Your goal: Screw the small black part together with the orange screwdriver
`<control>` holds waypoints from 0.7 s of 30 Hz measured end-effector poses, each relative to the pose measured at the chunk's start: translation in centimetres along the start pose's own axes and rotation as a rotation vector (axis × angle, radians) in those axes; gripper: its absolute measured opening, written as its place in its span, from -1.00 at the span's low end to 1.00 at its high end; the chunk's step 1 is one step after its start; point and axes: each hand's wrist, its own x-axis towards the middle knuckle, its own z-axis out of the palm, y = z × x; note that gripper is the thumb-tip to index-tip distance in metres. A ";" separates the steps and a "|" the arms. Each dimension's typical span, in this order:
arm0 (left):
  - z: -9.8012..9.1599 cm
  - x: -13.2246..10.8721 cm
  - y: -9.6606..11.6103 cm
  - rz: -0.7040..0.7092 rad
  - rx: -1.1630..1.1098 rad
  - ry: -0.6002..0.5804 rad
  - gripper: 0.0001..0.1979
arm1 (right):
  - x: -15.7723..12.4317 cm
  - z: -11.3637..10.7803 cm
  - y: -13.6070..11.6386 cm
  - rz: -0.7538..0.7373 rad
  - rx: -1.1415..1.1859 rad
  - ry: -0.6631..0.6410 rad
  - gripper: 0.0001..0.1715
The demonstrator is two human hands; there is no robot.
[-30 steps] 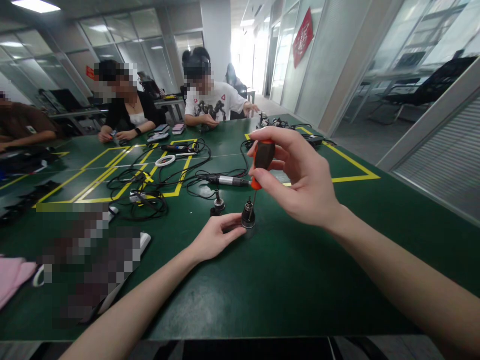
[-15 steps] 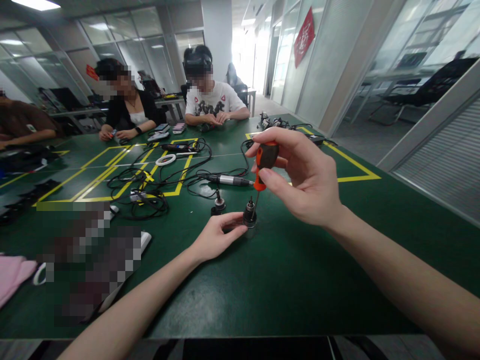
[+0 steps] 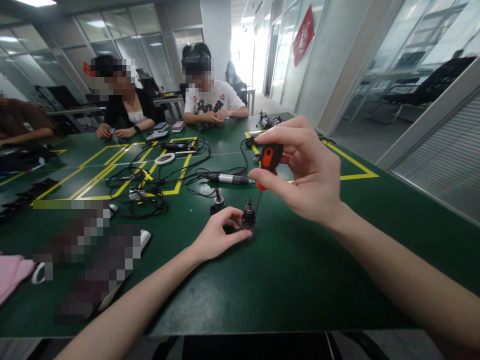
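Note:
My right hand (image 3: 305, 175) grips a screwdriver with an orange and black handle (image 3: 268, 160), held nearly upright. Its thin shaft slants down to a small dark cylindrical part (image 3: 248, 218) standing on the green table (image 3: 285, 280). My left hand (image 3: 218, 235) rests on the table and pinches the base of that part between thumb and fingers. A second small dark part (image 3: 217, 202) stands just behind and to the left, untouched.
A tangle of black cables (image 3: 150, 182) and a pen-shaped metal tool (image 3: 228, 178) lie beyond the parts, among yellow floor-tape lines. A white ring (image 3: 165, 159) sits farther back. Three other people sit at the table's far and left sides. A pink cloth (image 3: 13, 272) lies at the near left.
The screwdriver handle has turned in my right fingers and tilted a little. My left fingers have shifted their pinch on the part's base. The parts themselves stay in place.

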 end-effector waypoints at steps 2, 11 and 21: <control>0.0 0.0 -0.2 0.023 -0.005 -0.018 -0.66 | -0.1 -0.1 0.0 -0.034 -0.004 0.004 -0.66; 0.1 0.1 -0.5 0.045 -0.019 -0.061 -0.59 | 0.1 -0.3 0.0 0.003 0.006 -0.038 -0.65; 0.2 0.0 -0.5 0.051 0.008 -0.049 -0.58 | 0.2 -0.8 -0.9 -0.020 0.066 -0.072 -0.64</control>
